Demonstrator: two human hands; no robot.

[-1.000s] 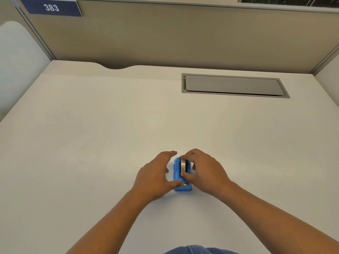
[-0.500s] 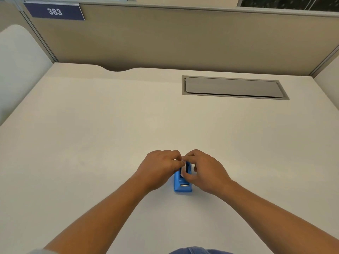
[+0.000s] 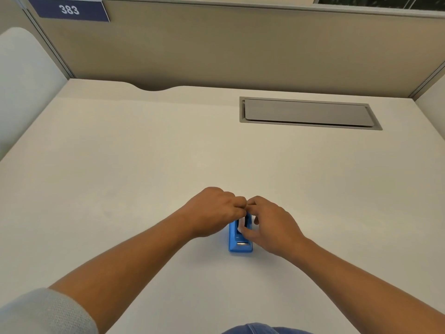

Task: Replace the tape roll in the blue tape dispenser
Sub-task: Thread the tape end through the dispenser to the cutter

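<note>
We see a small blue tape dispenser (image 3: pixel 240 242), smooth moulded plastic with a boxy wedge shape and a metal cutter at its near end, standing on the matte off-white desk (image 3: pixel 144 165), well nearer us than the grey rectangular hatch (image 3: pixel 308 113). Our left hand (image 3: pixel 212 210) is curled tight over the dispenser's far top; whether it pinches anything we cannot tell. Our right hand (image 3: pixel 269 225) cups its right side, thumb touching something white in the slot.

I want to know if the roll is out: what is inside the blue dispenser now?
The blue dispenser shows a dark open slot with something pale in it, beside the right hand. The far end is covered by the left hand.
</note>
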